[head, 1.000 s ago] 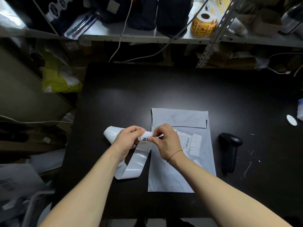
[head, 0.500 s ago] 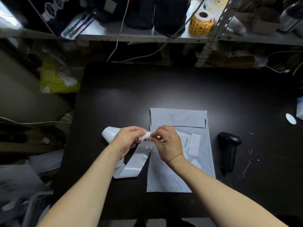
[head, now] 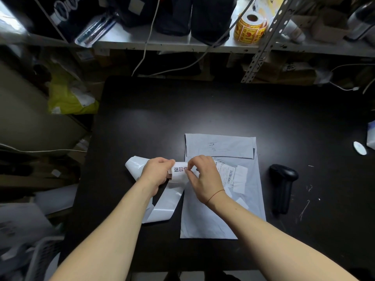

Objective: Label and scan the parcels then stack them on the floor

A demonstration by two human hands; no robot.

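A flat grey parcel bag (head: 215, 216) lies on the black table (head: 203, 110), with a printed barcode label on its upper part. My left hand (head: 157, 172) grips a roll of white labels, whose glossy backing strip (head: 162, 207) trails down toward me and to the left. The topmost label (head: 179, 170) carries black printed characters. My right hand (head: 204, 178) pinches that label's right edge between thumb and fingertips, just left of the parcel's upper left part. A black handheld scanner (head: 283, 187) lies on the table to the right of the parcel.
A metal shelf (head: 182, 42) runs behind the table with dark bags, cables and a yellow-red sticker roll (head: 250, 28). A yellow bag (head: 67, 98) sits beyond the table's left edge. A small white disc (head: 360, 148) lies at the far right. A white basket (head: 40, 258) stands lower left.
Both hands stayed together at the label roll. My right fingers shifted along the printed label, and more of its characters now show between the hands.
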